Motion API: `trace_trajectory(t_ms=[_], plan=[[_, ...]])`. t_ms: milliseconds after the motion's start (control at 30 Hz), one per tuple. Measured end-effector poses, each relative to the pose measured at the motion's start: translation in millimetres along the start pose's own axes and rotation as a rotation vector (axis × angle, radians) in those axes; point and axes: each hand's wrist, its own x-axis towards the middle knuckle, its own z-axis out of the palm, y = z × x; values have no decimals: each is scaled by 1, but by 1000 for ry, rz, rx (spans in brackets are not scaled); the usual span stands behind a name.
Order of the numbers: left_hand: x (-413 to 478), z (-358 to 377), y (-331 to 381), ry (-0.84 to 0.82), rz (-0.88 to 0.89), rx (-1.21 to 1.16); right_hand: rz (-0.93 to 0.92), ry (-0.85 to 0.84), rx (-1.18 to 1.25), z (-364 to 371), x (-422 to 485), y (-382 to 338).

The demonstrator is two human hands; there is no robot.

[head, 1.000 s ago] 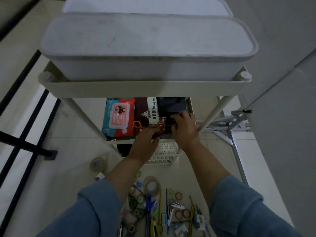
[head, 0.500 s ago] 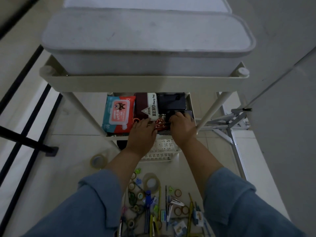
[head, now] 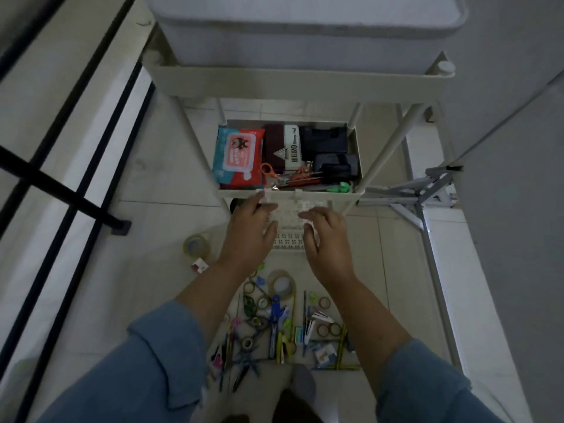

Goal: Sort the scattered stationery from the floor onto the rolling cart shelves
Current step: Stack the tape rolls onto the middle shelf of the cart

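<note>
The cream rolling cart point(head: 305, 87) stands in front of me. Its middle shelf point(head: 355, 148) holds a wipes pack point(head: 238, 157), a stamp pad box point(head: 287, 148), black cases point(head: 323, 138), orange scissors point(head: 274, 175) and a green item point(head: 340, 187). My left hand point(head: 250, 230) and my right hand point(head: 326, 236) hover empty, fingers apart, just below that shelf's front edge, over a white perforated basket point(head: 288, 239). Scattered stationery point(head: 274, 325) lies on the floor between my forearms: tape rolls, pens, scissors, clips.
A grey lidded bin point(head: 305, 25) fills the cart's top shelf. A tape roll point(head: 197, 245) and a small box point(head: 200, 265) lie on the floor at left. A black metal frame point(head: 61, 184) runs along the left, a grey folding stand point(head: 427, 196) at right.
Both hands have pulled back out of the middle shelf toward me and now hold nothing. The orange scissors stay on the shelf. The view has tilted down.
</note>
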Motion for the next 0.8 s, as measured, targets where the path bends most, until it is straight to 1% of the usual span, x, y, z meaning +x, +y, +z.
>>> trace_trajectory(t_ms=[133, 267, 367, 500, 633, 800], plan=[[-52, 6, -37, -105, -34, 9, 99, -60, 11, 30, -53, -4], [-100, 8, -74, -170, -60, 22, 204, -111, 31, 63, -104, -16], [-128, 14, -97, -202, -88, -1, 245, -115, 15, 89, -138, -22], [-154, 41, -121, -266, -128, 8, 314, -138, 22, 119, -165, -17], [-168, 87, -149, -270, -160, -21, 315, -191, 9, 157, -178, 11], [-174, 188, -200, -255, -206, -30, 313, -186, 9, 228, -186, 89]])
